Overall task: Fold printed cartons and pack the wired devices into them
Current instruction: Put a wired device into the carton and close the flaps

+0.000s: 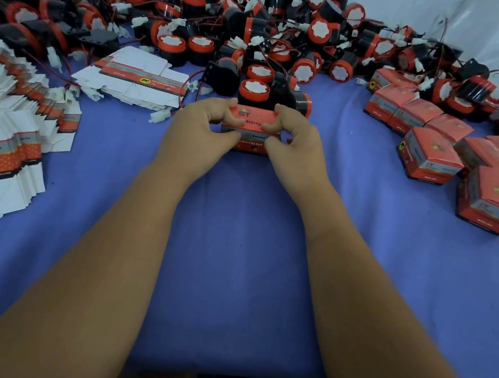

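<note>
Blue cloth (235, 249): carton (253, 127) between hands.

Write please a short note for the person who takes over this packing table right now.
Left hand and right hand both grip one carton at the table centre, closing it. Flat cartons lie on the left, loose devices are piled at the back, and finished boxes stand on the right. Done: several boxes packed. Left: finish this carton, then pack the many remaining devices.

Centre: carton (250, 126) on the cloth (235, 249)
Behind carton: heap of wired devices (259, 34)
Left of carton: flat cartons (9, 130)
Right of carton: packed cartons (432, 153)
</note>
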`<control>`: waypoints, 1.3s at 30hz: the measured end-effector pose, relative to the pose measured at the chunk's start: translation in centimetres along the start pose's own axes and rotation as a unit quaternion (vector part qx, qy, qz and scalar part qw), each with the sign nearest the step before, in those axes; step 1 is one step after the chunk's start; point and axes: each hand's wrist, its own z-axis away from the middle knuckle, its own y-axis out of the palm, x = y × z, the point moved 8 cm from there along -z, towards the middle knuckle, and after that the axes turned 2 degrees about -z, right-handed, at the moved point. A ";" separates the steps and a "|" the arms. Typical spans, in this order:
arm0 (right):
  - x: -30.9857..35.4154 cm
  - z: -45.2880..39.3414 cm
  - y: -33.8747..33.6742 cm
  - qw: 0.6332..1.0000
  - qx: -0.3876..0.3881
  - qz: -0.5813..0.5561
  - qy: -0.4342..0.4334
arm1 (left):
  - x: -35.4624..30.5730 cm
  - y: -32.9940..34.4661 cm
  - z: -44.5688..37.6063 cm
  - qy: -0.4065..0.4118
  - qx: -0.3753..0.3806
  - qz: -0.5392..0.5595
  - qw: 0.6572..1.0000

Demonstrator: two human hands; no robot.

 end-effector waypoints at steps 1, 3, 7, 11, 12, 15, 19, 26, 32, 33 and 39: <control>0.3 0.2 0.2 1.000 0.010 0.004 -0.011 | 0.0 0.0 0.0 0.000 -0.001 -0.005 1.000; 0.8 0.5 0.6 0.998 0.032 0.025 -0.039 | -0.1 0.0 0.1 0.003 -0.002 -0.016 1.000; 2.0 0.4 -0.1 0.992 -0.012 0.077 -0.095 | -1.0 -0.6 0.2 0.022 -0.028 0.031 0.999; 4.0 0.8 -2.2 0.980 -0.110 0.074 -0.145 | -2.2 -1.1 0.1 0.034 -0.069 0.094 0.993; 4.2 1.0 -3.1 0.975 -0.146 0.075 -0.149 | -2.1 -0.9 0.1 0.023 -0.068 0.096 0.993; 2.9 1.1 -6.6 0.956 -0.268 0.074 -0.094 | -0.8 0.3 0.1 -0.035 -0.019 0.049 0.998; -1.8 1.3 -10.4 0.921 -0.349 0.144 0.095 | 0.5 1.4 0.2 -0.067 0.037 -0.041 0.996; 1.0 0.3 -7.2 0.941 -0.237 0.241 0.000 | 0.5 1.1 0.0 -0.065 0.010 -0.045 0.997; -2.7 -0.4 -5.3 0.962 -0.111 0.198 0.153 | 0.1 -3.1 -0.1 -0.072 -0.146 -0.148 0.976; -3.4 -0.3 -6.0 0.948 -0.117 0.230 0.187 | 0.4 -4.1 -0.2 -0.076 -0.174 -0.176 0.966; -1.9 -0.1 -4.9 0.940 -0.108 0.299 0.125 | 3.8 -2.7 -0.2 -0.186 0.011 -0.338 0.923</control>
